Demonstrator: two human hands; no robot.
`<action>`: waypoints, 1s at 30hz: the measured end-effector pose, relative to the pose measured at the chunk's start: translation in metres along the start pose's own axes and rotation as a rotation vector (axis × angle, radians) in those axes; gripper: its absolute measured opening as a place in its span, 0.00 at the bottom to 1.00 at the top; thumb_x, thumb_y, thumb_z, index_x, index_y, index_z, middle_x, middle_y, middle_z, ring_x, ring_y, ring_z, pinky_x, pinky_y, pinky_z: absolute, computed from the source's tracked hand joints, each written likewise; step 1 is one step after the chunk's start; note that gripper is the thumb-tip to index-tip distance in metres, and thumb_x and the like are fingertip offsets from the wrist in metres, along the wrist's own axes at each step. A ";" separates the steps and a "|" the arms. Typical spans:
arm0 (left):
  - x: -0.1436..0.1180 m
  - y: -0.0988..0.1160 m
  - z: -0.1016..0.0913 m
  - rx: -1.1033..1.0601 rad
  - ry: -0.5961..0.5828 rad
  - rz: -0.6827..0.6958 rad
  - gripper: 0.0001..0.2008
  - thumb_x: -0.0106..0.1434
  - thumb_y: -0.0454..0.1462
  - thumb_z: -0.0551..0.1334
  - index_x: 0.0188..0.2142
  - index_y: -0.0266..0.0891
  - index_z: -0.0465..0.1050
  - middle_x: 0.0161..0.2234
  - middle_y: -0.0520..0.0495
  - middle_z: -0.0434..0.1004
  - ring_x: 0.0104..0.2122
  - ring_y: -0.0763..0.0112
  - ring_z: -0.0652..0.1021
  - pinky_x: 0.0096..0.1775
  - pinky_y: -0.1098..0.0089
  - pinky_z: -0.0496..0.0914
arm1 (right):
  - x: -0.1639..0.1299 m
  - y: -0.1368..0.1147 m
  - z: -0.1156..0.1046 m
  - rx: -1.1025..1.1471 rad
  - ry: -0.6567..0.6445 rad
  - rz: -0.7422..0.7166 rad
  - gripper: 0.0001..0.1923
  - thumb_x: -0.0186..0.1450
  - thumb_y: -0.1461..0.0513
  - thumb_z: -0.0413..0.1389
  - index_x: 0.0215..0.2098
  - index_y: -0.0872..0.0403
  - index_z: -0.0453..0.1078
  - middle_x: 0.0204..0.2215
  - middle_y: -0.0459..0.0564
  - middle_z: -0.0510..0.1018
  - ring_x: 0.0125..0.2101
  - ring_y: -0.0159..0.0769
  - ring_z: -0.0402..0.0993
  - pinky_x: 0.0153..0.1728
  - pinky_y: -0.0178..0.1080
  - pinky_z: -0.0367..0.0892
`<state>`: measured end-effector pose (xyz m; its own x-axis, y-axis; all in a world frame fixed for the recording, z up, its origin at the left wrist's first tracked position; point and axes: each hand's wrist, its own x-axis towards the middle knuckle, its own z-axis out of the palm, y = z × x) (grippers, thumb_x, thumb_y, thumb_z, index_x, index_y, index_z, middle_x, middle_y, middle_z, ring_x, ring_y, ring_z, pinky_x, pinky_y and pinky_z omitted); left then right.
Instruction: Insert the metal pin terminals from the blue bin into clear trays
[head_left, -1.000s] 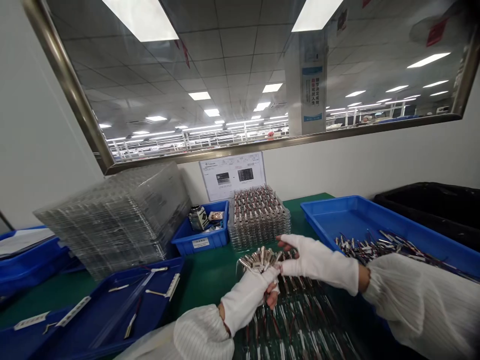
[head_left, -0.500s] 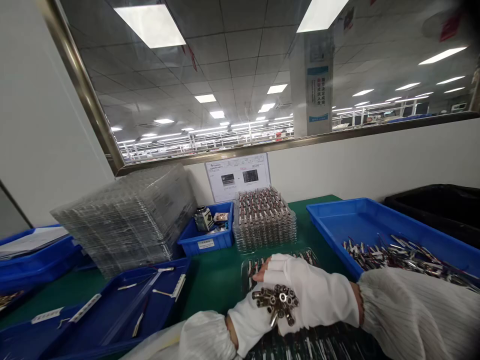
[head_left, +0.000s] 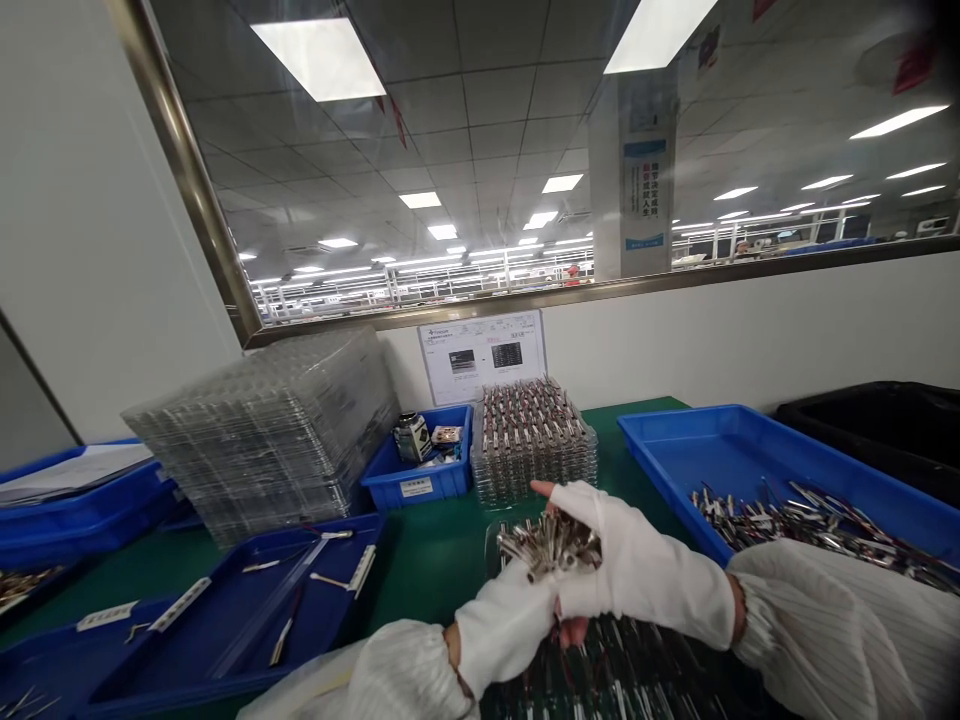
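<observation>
Metal pins [head_left: 550, 545] sit in a shiny bunch in your left hand [head_left: 510, 620], just above the clear tray [head_left: 622, 680] in front of you. Your left hand is curled around the bunch from below, and its white glove hides most of the fingers. Your right hand [head_left: 637, 575] lies across the bunch from the right side, with the thumb pointing up and the fingers folded over the pins, so both hands touch them.

Each pin looks small, hard and light, but a whole bunch likely weighs a bit more. They look smooth, so they may slide out if you loosen your hold. Thin wires seem to hang from them, and those may bend or tangle. It seems best to hold the bunch around its middle, not by the wires, and to keep the shiny ends level.

Near you on the green worktop [head_left: 427, 550] stands a full stack of trays [head_left: 534, 440] behind your hands. A blue tray [head_left: 675, 450] on your right holds many loose pins. A tall stack of empty clear trays [head_left: 270, 430] stands on your left, beside a small blue bin [head_left: 420, 480].
</observation>
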<state>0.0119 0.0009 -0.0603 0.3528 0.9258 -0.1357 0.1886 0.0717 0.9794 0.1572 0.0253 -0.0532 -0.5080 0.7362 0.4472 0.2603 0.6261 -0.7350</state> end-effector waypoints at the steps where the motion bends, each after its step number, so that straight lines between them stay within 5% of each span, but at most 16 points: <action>1: 0.001 0.003 0.003 -0.052 -0.051 -0.026 0.07 0.46 0.35 0.54 0.17 0.41 0.55 0.13 0.57 0.51 0.16 0.77 0.60 0.22 0.73 0.57 | 0.000 0.000 0.000 0.077 0.004 0.070 0.41 0.41 0.59 0.61 0.52 0.50 0.51 0.35 0.48 0.65 0.33 0.35 0.65 0.34 0.38 0.63; 7: 0.015 -0.003 0.005 -0.643 -0.347 -0.271 0.11 0.51 0.37 0.52 0.18 0.38 0.49 0.14 0.59 0.46 0.12 0.83 0.52 0.15 0.79 0.45 | 0.000 0.009 0.002 0.438 0.032 0.197 0.34 0.46 0.62 0.59 0.49 0.52 0.54 0.35 0.46 0.71 0.34 0.33 0.67 0.36 0.36 0.64; 17: 0.019 -0.012 -0.004 -0.747 -0.440 -0.261 0.09 0.51 0.32 0.49 0.17 0.36 0.50 0.15 0.57 0.48 0.13 0.84 0.55 0.15 0.79 0.47 | 0.005 0.013 0.001 0.559 0.028 0.219 0.21 0.51 0.65 0.54 0.43 0.56 0.60 0.33 0.50 0.71 0.29 0.32 0.67 0.30 0.36 0.64; 22: 0.023 -0.014 -0.004 -0.702 -0.303 -0.171 0.07 0.53 0.37 0.49 0.21 0.37 0.53 0.17 0.57 0.53 0.13 0.84 0.57 0.16 0.78 0.48 | 0.007 0.021 0.002 0.556 0.066 0.182 0.18 0.53 0.65 0.53 0.42 0.56 0.60 0.31 0.49 0.71 0.29 0.31 0.66 0.30 0.35 0.63; 30: 0.035 -0.021 0.006 -0.392 0.038 0.043 0.15 0.52 0.48 0.52 0.24 0.38 0.57 0.15 0.56 0.59 0.11 0.82 0.60 0.13 0.77 0.53 | 0.010 0.031 0.005 0.456 0.177 0.300 0.13 0.53 0.60 0.51 0.37 0.57 0.61 0.21 0.44 0.67 0.14 0.22 0.55 0.15 0.29 0.54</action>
<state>0.0262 0.0295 -0.0862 0.3175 0.9435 -0.0948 -0.1924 0.1620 0.9678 0.1560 0.0513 -0.0742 -0.3108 0.9209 0.2353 -0.0284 0.2385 -0.9707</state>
